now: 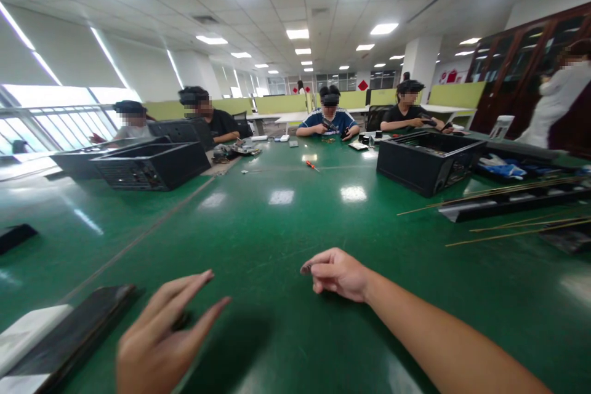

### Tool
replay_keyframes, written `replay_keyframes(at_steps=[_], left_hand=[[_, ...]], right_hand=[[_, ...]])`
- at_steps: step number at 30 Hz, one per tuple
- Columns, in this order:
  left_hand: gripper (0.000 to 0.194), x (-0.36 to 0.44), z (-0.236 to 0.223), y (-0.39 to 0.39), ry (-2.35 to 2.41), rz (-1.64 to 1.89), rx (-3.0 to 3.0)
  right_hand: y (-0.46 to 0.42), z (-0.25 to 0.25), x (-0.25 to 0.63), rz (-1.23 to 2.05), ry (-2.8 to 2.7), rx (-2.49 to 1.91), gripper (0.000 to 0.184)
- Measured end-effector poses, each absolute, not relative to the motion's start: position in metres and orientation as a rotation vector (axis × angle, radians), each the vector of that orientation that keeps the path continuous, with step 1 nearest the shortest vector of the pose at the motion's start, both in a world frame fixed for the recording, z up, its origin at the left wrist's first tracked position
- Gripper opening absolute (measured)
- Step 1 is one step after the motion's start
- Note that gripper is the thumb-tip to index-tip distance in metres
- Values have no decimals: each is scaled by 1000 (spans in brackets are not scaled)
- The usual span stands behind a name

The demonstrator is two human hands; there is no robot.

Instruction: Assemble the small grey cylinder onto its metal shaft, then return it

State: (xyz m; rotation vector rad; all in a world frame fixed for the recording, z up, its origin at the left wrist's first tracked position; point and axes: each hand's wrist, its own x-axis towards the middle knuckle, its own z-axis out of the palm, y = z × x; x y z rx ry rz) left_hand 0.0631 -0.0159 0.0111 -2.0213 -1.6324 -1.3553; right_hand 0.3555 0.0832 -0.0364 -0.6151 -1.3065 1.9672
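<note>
My left hand (168,326) is raised over the green table (258,228) in the lower left, fingers stretched out and thumb apart, with nothing between them. To its right, my right hand (339,274) is closed in a pinch, the thumb against the index finger. A small dark bit shows at the fingertips, too small to name. Left of my left hand lies a dark flat slab (87,332) with a white block (32,335) resting on it. A screwdriver with a red handle (311,165) lies farther up the table.
Black computer cases stand at the left (157,163) and right (429,163). Thin brass-coloured rods (508,188) and a long dark metal channel (503,200) lie at the right. Several people sit around the far side; a person in white (561,98) stands far right.
</note>
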Motion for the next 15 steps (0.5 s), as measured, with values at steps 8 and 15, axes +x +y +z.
replay_keyframes(at_steps=[8,15], left_hand=[[25,190,17,33,-1076,-1608,-2744],[17,144,30,18,-1568,-1549,-2323]], right_hand=[[82,-36,361,2091,-1280,-483,43],[87,-39,362,2102,-1330,-463,44]])
